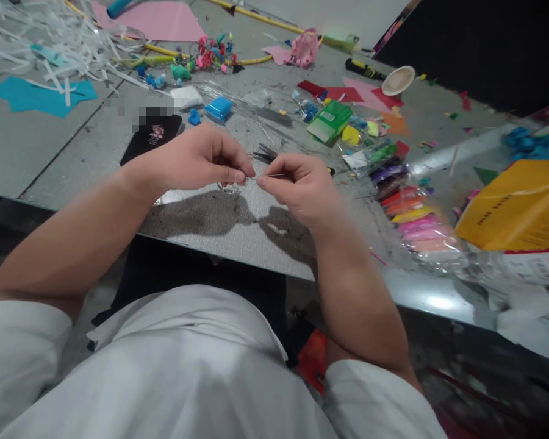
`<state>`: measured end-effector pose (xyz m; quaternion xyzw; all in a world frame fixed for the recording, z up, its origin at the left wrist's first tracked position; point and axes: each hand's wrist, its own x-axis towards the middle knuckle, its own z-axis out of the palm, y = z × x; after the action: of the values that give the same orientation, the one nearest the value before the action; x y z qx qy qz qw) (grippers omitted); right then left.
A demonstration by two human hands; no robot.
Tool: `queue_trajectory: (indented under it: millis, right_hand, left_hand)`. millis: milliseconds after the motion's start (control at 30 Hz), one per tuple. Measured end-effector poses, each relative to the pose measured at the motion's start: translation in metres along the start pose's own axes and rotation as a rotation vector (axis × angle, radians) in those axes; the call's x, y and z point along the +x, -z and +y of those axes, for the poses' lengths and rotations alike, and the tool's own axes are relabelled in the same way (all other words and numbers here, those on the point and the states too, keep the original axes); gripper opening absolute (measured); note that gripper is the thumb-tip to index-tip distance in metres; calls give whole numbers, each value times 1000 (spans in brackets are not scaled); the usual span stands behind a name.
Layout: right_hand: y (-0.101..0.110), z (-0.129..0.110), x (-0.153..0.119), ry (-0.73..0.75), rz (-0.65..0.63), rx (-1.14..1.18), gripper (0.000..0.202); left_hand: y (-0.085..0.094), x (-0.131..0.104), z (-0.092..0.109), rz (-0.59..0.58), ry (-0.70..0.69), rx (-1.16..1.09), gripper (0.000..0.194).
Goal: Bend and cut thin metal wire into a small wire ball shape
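Above the front part of the grey table (201,228), my left hand (201,160) pinches a small loop of thin wire (229,188), which hangs under its fingertips. Close beside it on the right, my right hand (297,182) pinches a thin straight piece of the wire between thumb and forefinger. The fingertips of both hands nearly meet. Just behind them lie dark-handled pliers or scissors (266,152), partly hidden by my right hand. A black phone-like object (153,135) lies behind my left wrist.
Blue clay pack (218,108), green box (330,121) and colourful clay packs (421,222) lie behind and right. A yellow packet (519,207) is at the far right. White paper strips (50,42), a bunch of small coloured pieces (213,53) and a round dish (399,80) stand further back.
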<state>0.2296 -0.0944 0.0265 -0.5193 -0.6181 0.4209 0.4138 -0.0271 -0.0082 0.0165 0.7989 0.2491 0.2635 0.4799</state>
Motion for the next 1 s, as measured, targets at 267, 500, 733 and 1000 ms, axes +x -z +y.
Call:
queue_trajectory:
  millis: [267, 500, 733, 1000]
  right_hand:
    - [-5, 1, -1, 73, 96, -96, 42]
    - [-3, 16, 7, 53, 71, -141, 31]
    - [-8, 9, 0, 10, 70, -220, 21]
    - [-6, 6, 4, -17, 96, -103, 27]
  left_hand:
    - [-4, 2, -5, 47, 7, 15, 26]
    - [-9, 1, -1, 40, 21, 126, 21]
    - [-13, 0, 8, 43, 29, 333, 18]
    - [-13, 4, 2, 145, 2, 201, 18]
